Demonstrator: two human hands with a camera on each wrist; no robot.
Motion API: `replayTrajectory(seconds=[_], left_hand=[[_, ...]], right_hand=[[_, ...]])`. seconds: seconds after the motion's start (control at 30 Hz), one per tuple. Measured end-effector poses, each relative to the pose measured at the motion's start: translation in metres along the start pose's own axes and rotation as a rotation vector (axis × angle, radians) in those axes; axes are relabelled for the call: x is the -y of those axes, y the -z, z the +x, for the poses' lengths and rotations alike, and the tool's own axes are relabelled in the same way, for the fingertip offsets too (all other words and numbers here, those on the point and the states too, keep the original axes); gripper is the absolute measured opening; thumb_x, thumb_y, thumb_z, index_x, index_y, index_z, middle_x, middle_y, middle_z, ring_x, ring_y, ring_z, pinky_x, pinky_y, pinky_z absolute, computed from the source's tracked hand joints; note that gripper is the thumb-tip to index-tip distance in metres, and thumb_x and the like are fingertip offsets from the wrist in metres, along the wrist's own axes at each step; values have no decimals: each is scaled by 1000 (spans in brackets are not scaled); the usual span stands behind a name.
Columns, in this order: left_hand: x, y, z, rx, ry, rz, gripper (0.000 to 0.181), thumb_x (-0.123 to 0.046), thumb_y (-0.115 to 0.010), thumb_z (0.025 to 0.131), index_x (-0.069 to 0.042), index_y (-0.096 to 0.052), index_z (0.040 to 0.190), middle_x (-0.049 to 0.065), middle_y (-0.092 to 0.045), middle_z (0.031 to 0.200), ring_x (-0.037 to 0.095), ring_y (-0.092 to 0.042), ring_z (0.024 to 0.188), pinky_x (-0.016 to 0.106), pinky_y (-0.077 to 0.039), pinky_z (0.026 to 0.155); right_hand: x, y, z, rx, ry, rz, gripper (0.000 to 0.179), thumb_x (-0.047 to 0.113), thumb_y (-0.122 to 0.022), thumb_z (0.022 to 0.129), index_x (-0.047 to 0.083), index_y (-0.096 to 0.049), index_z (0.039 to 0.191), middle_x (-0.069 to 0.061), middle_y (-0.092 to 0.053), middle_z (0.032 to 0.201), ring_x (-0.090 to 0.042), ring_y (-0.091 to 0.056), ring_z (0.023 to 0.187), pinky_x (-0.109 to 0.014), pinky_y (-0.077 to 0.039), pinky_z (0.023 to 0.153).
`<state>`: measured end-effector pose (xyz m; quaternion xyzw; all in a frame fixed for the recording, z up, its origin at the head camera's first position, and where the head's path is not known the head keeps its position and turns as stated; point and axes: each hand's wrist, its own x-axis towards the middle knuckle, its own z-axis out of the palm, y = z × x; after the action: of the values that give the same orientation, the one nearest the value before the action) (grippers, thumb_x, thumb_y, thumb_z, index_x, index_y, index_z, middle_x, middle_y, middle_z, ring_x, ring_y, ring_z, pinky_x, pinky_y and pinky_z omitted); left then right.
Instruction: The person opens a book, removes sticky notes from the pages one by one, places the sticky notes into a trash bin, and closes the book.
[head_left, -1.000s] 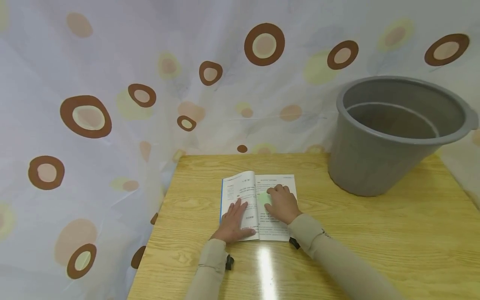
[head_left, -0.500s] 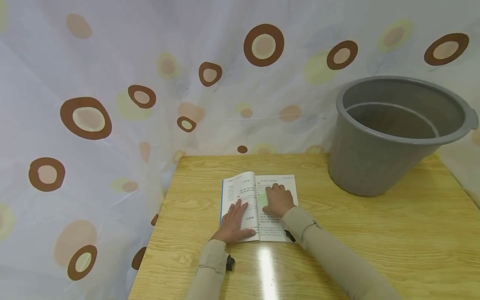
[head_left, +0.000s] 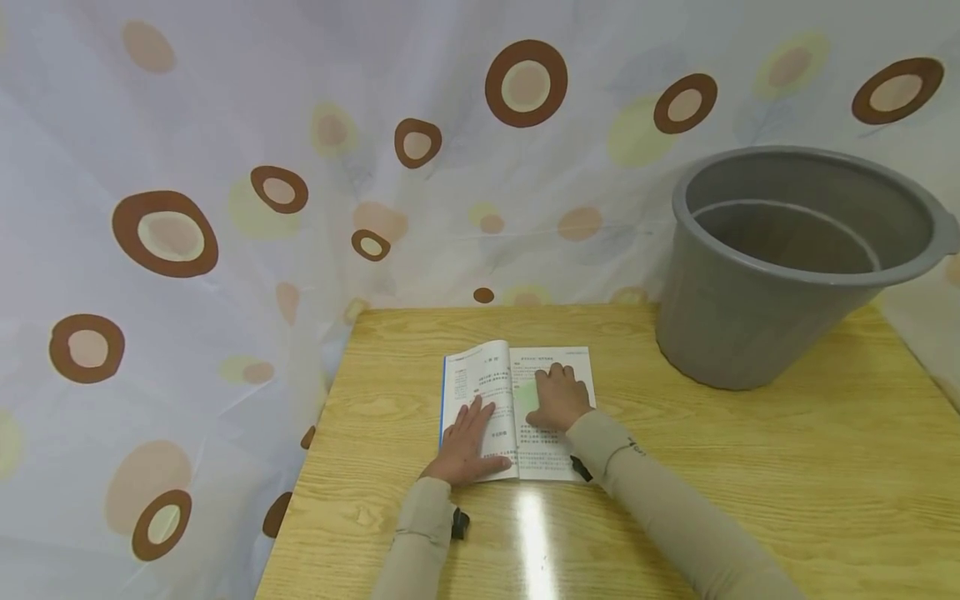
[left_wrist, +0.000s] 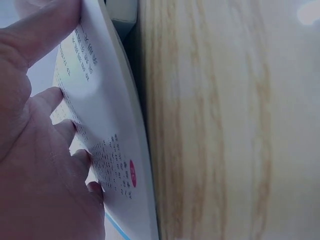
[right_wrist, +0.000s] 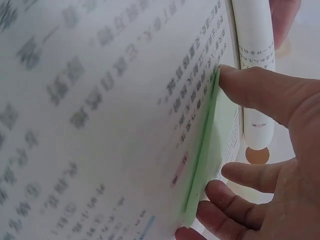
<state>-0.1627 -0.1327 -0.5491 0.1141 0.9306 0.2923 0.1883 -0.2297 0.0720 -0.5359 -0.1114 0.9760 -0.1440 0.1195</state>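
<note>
An open book [head_left: 550,458] with printed pages and a blue cover edge lies on the table. My left hand [head_left: 459,450] rests on its left page with fingers spread; the left wrist view shows the fingertips and thumb on the curved page [left_wrist: 107,120]. On the right page is a pale green sticky note [right_wrist: 220,135], partly hidden by my right hand [head_left: 561,402] in the head view. Seen from the right wrist, the thumb touches one end of the note while the fingers press along its far side. Its near edge stands slightly off the page.
A large grey bucket [head_left: 742,333] stands at the back right of the wooden table [head_left: 390,375]. Behind the table and along its left side hangs a white curtain [head_left: 442,75] with brown and yellow circles.
My right hand has shifted slightly up the right page, its fingers moving over the green sticky note. The left hand and the book stay in place.
</note>
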Motion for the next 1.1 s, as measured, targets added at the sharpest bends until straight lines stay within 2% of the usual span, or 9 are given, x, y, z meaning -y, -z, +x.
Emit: replayTrajectory(seconds=[0.2, 0.4, 0.7, 0.97, 1.1], left_hand=[[1, -1, 2, 2, -4, -4, 96, -45, -74, 85, -18, -20, 159, 9, -6, 170, 37, -6, 157, 61, -17, 123], [1, -1, 2, 1, -3, -3, 96, -44, -75, 85, -18, -21, 159, 9, -6, 170, 37, -6, 157, 61, -17, 123], [-1, 1, 1, 10, 5, 1, 96, -44, -75, 85, -18, -20, 159, 9, -6, 170, 37, -6, 157, 61, -17, 123], [0, 0, 1, 17, 3, 7, 96, -45, -73, 85, -17, -20, 160, 10, -6, 170, 38, -6, 157, 62, -17, 122], [0, 0, 1, 12, 3, 1, 95, -45, -73, 86, -17, -20, 159, 10, -6, 170, 38, -6, 157, 62, -17, 123]], right_hand=[[-1, 6, -2, 3, -28, 33, 75, 37, -81, 75, -3, -53, 132, -24, -50, 125, -39, -49, 114, -55, -52, 88], [-1, 6, -1, 7, -9, 15, 71, 39, -82, 75, -3, -56, 127, -23, -52, 123, -38, -51, 112, -55, -53, 88], [0, 3, 0, 6, -13, 13, 71, 38, -82, 76, -1, -57, 129, -20, -55, 119, -36, -53, 109, -54, -52, 89], [-4, 0, -5, -17, -17, 31, 61, 25, -77, 80, 2, -57, 133, -21, -57, 128, -38, -54, 116, -56, -53, 90], [-8, -1, -4, -36, -19, 46, 52, 19, -72, 84, 5, -59, 132, -17, -61, 129, -36, -56, 114, -54, -53, 89]])
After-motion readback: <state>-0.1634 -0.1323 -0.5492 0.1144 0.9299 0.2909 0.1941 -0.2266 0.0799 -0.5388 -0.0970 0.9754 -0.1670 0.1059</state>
